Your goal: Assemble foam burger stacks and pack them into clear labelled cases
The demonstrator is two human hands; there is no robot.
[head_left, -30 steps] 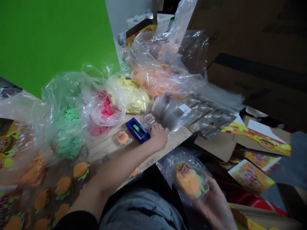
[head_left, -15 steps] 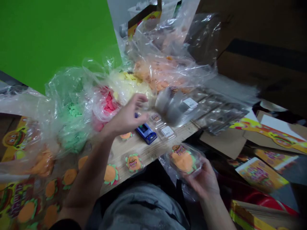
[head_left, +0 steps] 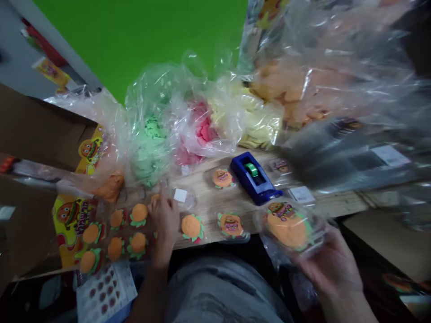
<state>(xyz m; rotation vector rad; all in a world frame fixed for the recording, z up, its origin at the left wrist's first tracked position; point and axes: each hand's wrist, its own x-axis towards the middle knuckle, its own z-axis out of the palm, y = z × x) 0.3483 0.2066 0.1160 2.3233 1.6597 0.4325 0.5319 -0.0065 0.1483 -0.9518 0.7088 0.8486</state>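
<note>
My left hand [head_left: 164, 220] presses down on the wooden board [head_left: 208, 211] among orange foam burger pieces [head_left: 139, 214], its fingers next to a transparent lid with a white label [head_left: 180, 196]. Blur hides whether it grasps anything. My right hand [head_left: 332, 264] grips a sealed transparent packet holding a large orange burger toy [head_left: 288, 229]. Nearby lie a round burger piece [head_left: 191, 226] and small packaged burgers [head_left: 230, 225].
A blue tape dispenser [head_left: 254, 178] with a green roll stands on the board. Behind it lie plastic bags of green [head_left: 150, 152], pink [head_left: 202, 130], yellow [head_left: 257, 125] and orange [head_left: 296, 89] pieces. A blurred stack of transparent trays [head_left: 353, 157] lies at right, cardboard [head_left: 33, 130] at left.
The view has swung, turning the scene. My left hand has come down from above the board onto the burger pieces at the left. My right hand still holds the packet.
</note>
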